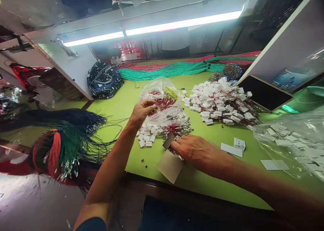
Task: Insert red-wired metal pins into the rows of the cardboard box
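Observation:
My left hand (143,113) is closed in a pinch at the left side of a clear plastic bag (158,84). Inside that bag lie short red wires (164,102) with metal ends; what the pinch holds, if anything, is too small to make out. My right hand (188,148) is curled, fingers down, over shiny metal pieces at a small cardboard piece (169,140). Its fingertips are hidden. A flat beige card (170,167) lies below it. Between my hands are loose white connector housings (147,133) and a bunch of metal-tipped red wires (177,129).
A large heap of white connectors on wires (217,102) stands right of the bag. Green wire bundles (164,70) run along the back. Dark wires (76,123) hang over the left side. A dark tablet (265,93) leans at right, near a bag of white parts (296,139).

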Demonstrator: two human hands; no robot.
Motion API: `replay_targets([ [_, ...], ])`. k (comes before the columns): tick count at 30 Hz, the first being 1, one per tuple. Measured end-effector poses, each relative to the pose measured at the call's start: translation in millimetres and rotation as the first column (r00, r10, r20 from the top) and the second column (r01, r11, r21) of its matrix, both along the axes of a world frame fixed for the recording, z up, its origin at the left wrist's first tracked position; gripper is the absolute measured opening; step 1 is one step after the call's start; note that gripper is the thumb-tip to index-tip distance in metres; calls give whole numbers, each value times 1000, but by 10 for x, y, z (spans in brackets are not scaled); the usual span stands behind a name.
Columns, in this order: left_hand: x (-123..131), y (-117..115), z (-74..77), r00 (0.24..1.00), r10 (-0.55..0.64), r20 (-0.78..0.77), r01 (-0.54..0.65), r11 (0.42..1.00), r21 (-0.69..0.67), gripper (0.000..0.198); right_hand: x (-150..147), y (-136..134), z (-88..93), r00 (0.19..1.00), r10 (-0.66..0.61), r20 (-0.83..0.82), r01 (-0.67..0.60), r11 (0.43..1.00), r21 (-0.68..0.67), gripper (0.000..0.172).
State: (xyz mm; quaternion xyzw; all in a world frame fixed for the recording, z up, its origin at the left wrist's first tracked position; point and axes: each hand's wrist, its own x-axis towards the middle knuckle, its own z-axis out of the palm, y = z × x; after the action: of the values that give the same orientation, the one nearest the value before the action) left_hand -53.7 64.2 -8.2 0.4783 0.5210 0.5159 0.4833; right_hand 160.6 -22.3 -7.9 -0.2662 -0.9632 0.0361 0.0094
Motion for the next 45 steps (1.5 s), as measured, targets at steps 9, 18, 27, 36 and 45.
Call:
replay_targets([
  [9, 300, -448, -29, 907, 38, 419, 38, 984, -171, 20, 142, 246, 41, 656, -553, -514, 8, 686, -728, 11],
  [18, 597, -572, -64, 914, -68, 401, 176, 955, -238, 23, 86, 458, 75, 507, -649, -567, 154, 716, -681, 29],
  [27, 582, -596, -84, 939, -188, 288, 246, 952, -180, 18, 123, 520, 214, 664, -422, -617, 273, 905, -325, 21],
  [36, 620, -590, -150, 807, 71, 586, 152, 934, -323, 12, 111, 336, -138, 350, -613, -708, 14, 759, -650, 18],
  [45, 672, -622, -146, 789, 94, 607, 147, 930, -335, 8, 39, 335, -182, 252, -630, -735, 18, 762, -647, 18],
])
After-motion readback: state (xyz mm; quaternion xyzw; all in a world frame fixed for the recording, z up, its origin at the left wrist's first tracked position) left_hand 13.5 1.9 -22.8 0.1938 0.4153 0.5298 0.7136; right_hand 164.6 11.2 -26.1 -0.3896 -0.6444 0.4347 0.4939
